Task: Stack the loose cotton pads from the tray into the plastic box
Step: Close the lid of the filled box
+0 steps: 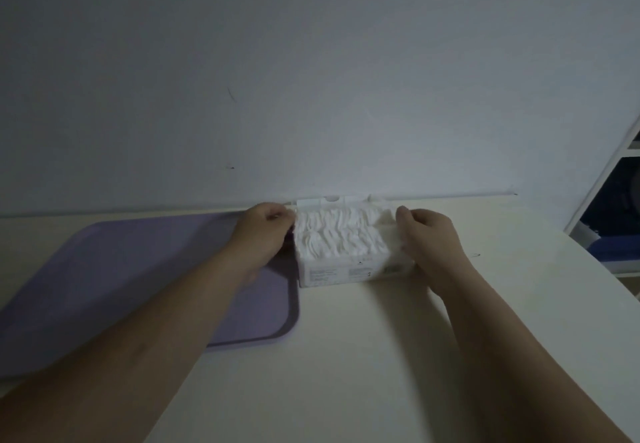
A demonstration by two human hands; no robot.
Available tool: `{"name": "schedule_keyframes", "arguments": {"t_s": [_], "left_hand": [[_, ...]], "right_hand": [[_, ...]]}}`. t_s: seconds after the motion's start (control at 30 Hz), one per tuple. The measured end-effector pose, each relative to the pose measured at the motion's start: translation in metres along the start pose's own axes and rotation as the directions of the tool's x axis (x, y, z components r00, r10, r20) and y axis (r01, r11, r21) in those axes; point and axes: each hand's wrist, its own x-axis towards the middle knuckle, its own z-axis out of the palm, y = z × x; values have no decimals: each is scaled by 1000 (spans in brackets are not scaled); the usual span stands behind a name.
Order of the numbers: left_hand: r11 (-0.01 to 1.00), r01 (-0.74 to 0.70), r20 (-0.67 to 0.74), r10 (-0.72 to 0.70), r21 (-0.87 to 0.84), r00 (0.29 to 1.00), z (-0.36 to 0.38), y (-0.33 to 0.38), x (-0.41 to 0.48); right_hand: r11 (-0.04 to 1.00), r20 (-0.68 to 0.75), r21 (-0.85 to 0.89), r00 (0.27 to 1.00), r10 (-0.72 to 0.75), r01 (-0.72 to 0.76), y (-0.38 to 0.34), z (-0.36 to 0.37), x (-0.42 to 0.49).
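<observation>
plastic box (332,273) sits on the cream table (346,356) at about 12 o'clock from the camera, back edge against the wall (311,79); its lid (329,202) is flipped up and leans on the wall. box is packed with cotton pads (339,235), white ruffled edges up in two rows, reaching roughly rim height. left hand (265,231) is at the box's 9 o'clock, fingers curled tight against the upper left rim; touching it, but can't tell whether it actually pinches the rim or a pad. right hand (427,238) is at the box's 3 o'clock, thumb up at the top edge and fingers curled round the right wall, so it holds the box. purple tray (121,269) lies flat at the box's 8 o'clock, its right edge just beside the box's left wall; left forearm crosses over its near right corner. white shelf unit (616,217) stands at 3 o'clock past the table edge, contents too dark to read
</observation>
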Motion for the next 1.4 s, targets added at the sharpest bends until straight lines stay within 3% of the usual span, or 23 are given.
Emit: {"name": "schedule_keyframes", "arguments": {"t_s": [0.2, 0.3, 0.43, 0.6, 0.7, 0.87, 0.97, 1.03, 1.1, 1.23, 1.3, 1.4], "left_hand": [[989, 33, 79, -21, -148, 997, -4, 4, 4], [956, 109, 204, -53, -274, 978, -4, 9, -2], [971, 53, 272, 14, -235, 962, -6, 9, -6], [972, -92, 195, 136, -216, 971, 1, 13, -21], [960, -98, 138, 139, -264, 981, 3, 13, -28], [950, -48, 148, 98, -309, 984, 1, 18, -47], [979, -194, 193, 202, -55, 960, 2, 15, -60], [975, -223, 197, 214, 25, 957, 5, 14, -64], [969, -242, 184, 229, 54, 956, 8, 10, -64], [955, -284, 154, 269, 87, 951, 14, 7, -67], [958, -275, 129, 263, 84, 956, 16, 7, -67], [965, -258, 93, 252, 52, 963, 18, 7, -62]], "right_hand": [[991, 116, 100, 991, 74, -86, 3, 0, 7], [986, 136, 121, 986, 97, -113, 3, -3, 6], [955, 144, 244, 980, 134, -166, -4, -6, 5], [766, 117, 598, 971, 208, -236, -5, -9, 4], [681, 151, 699, 976, 157, -217, -5, -9, 1], [780, 184, 602, 980, 70, -169, 1, -2, -7], [862, 171, 488, 984, 58, -136, 6, 2, -6], [882, 162, 457, 986, 47, -118, 8, 5, -5], [908, 93, 411, 995, 48, -82, 9, 8, -6], [978, -194, 190, 980, -45, 83, 6, 12, -14], [977, -179, 186, 981, -68, 101, 7, 12, -17], [973, -42, 197, 993, -111, 117, 13, 16, -13]]}}
